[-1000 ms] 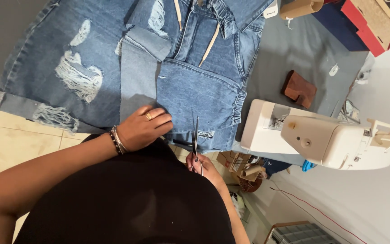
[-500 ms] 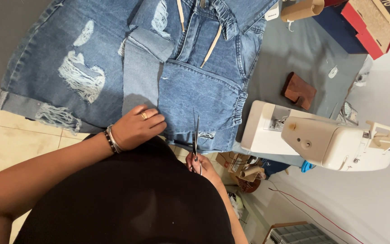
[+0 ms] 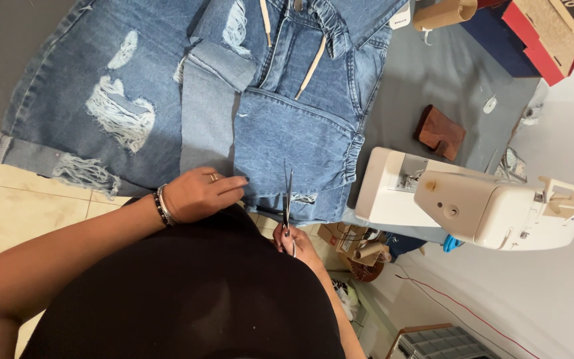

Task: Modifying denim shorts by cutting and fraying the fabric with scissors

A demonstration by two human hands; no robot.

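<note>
My left hand (image 3: 200,193), with a ring and beaded bracelets, lies flat on the near edge of a blue denim panel (image 3: 293,139), fingers pointing right. My right hand (image 3: 295,242) is shut on a pair of scissors (image 3: 288,196). The blades point away from me and sit at the panel's near hem, just right of my left fingertips. A lighter folded denim strip (image 3: 207,113) lies to the left of the panel. Ripped jeans (image 3: 94,100) spread across the left of the grey table (image 3: 446,80).
A white sewing machine (image 3: 473,199) stands at the right, close to the denim. A brown leather piece (image 3: 440,129) lies behind it. Red and blue boxes (image 3: 533,33) and a cardboard spool (image 3: 443,13) sit at the far right. Below are tiled floor (image 3: 28,213) and clutter.
My left hand has slid slightly left and nearer along the denim edge. The scissors stay at the hem in my right hand. The view has shifted a little.
</note>
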